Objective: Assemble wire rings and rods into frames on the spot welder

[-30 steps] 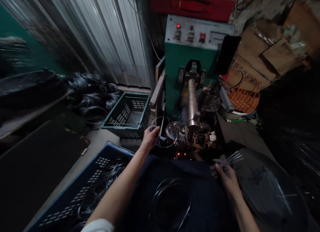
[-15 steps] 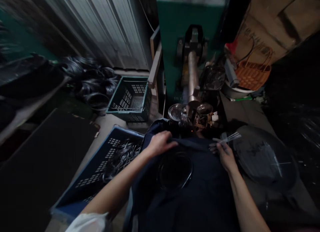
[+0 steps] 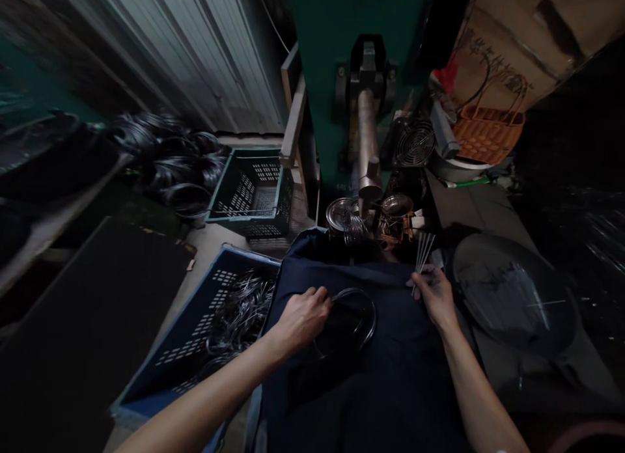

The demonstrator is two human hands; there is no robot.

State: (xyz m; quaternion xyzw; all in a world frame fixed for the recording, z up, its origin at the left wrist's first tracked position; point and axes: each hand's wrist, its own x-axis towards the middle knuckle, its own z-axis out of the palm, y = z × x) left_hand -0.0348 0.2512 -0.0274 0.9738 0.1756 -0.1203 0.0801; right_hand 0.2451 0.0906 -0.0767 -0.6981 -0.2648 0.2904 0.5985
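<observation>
My left hand (image 3: 303, 316) is closed on the left edge of some thin wire rings (image 3: 375, 316). Their far side is tipped up a little over the dark blue cloth (image 3: 390, 388) on my lap. On the right, my right hand (image 3: 434, 291) pinches several thin straight metal rods (image 3: 424, 252), which fan out upward from the fingers. Beyond the cloth's far edge stands a green machine (image 3: 322, 62) with a thick metal arm (image 3: 368, 140) reaching down toward me. A small coil of wire (image 3: 355, 230) hangs below the arm's end.
To my left is a blue crate (image 3: 166, 336) with many bent wires (image 3: 244, 303) inside. A green crate (image 3: 251, 222) sits behind it, near black wire coils (image 3: 170, 160). At right lies a round dark plate (image 3: 512, 297) with a rod on it. A wicker basket (image 3: 491, 134) stands farther back.
My left hand has moved down from the cloth's far edge and closed on the rings, raising them. The rods in my right hand have swung from pointing right to pointing upward.
</observation>
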